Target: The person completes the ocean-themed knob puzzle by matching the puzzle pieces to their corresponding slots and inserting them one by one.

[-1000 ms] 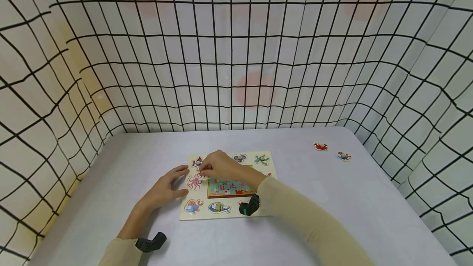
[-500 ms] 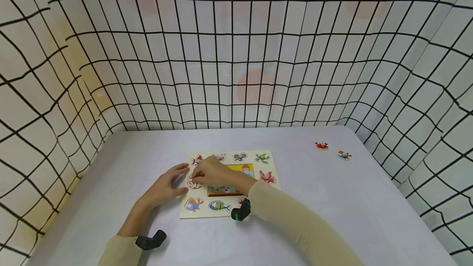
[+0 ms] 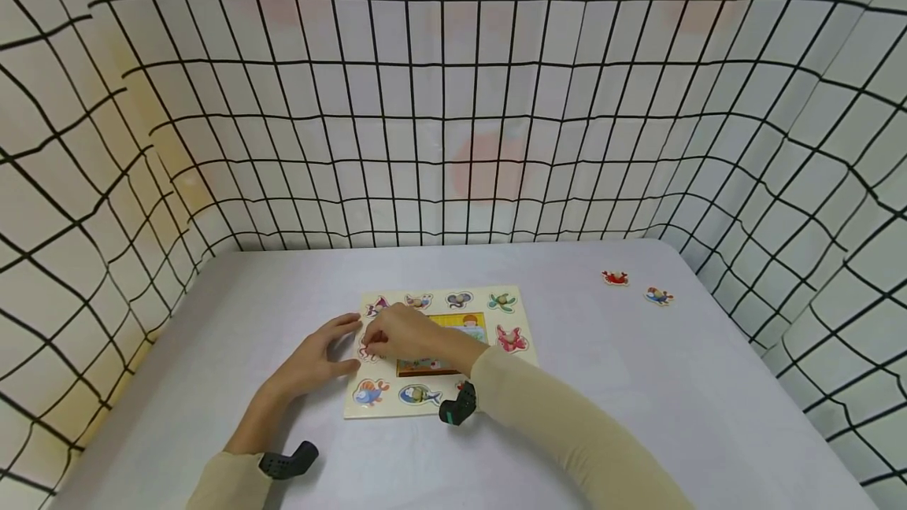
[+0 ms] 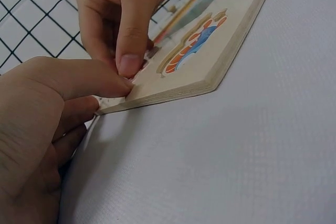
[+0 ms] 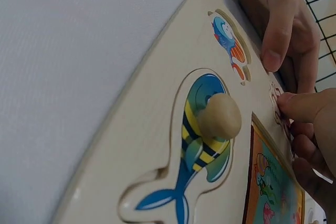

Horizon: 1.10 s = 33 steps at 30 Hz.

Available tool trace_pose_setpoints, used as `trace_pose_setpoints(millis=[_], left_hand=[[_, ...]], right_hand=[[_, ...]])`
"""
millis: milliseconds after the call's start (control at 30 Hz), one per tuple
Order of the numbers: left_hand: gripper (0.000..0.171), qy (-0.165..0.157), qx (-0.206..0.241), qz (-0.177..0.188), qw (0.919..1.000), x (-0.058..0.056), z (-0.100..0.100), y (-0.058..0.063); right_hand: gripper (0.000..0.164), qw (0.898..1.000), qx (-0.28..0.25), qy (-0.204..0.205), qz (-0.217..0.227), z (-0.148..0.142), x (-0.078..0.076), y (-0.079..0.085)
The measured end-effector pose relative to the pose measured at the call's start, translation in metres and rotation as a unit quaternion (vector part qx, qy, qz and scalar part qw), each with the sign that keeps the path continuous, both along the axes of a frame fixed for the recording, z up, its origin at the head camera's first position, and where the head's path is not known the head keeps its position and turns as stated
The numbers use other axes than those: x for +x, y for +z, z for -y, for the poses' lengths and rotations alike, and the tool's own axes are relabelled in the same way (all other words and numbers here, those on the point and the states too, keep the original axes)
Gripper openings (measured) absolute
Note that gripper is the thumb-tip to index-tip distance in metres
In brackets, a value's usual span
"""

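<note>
A wooden peg puzzle board [image 3: 390, 409] with sea-animal pictures lies on the white table. My right hand [image 3: 405, 333] reaches over its left side and pinches a pink octopus puzzle piece [image 3: 364, 351] at the octopus slot. The fingers hide most of that piece, so I cannot tell whether it sits flat. My left hand [image 3: 312, 362] touches the board's left edge with thumb and fingers spread. In the right wrist view, a striped blue-and-yellow fish piece [image 5: 202, 85] with a round knob sits in its slot. Nearby, the blue-and-orange fish slot [image 5: 226, 38] shows no knob.
Loose on the table at the far right lie a red crab piece [image 3: 615, 279] and a blue-and-orange fish piece [image 3: 659, 296]. A pink starfish piece [image 3: 512, 339] is on the board's right side. Black netting [image 3: 444, 140] surrounds the table's back and sides.
My right hand has moved slightly left and toward me, bringing the octopus piece down over the octopus slot. The left hand has stayed at the board's edge.
</note>
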<state>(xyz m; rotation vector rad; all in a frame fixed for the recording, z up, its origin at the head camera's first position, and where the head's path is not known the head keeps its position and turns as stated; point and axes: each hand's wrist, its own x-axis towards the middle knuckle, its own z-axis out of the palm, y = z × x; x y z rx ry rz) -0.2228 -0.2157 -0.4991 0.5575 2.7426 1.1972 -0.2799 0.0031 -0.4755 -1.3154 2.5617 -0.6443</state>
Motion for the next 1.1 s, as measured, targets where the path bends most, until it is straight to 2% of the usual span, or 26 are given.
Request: trace_pose_setpoints(millis=[200, 433, 767, 1100], left_hand=[[0.073, 0.003, 0.002, 0.002, 1.0000, 0.000, 0.000, 0.000], [0.072, 0.010, 0.004, 0.003, 0.9999, 0.001, -0.001, -0.002], [0.072, 0.015, 0.000, 0.004, 0.9999, 0.000, -0.002, -0.001], [0.073, 0.007, 0.004, 0.002, 1.0000, 0.001, -0.001, 0.000]], right_hand=[[0.021, 0.999, 0.033, -0.006, -0.003, -0.004, -0.001, 0.009], [0.026, 0.999, 0.030, -0.021, 0.004, -0.025, -0.008, 0.021], [0.024, 0.998, -0.009, -0.055, -0.033, -0.077, -0.021, 0.039], [0.026, 0.992, -0.025, -0.110, -0.049, -0.136, -0.038, 0.041]])
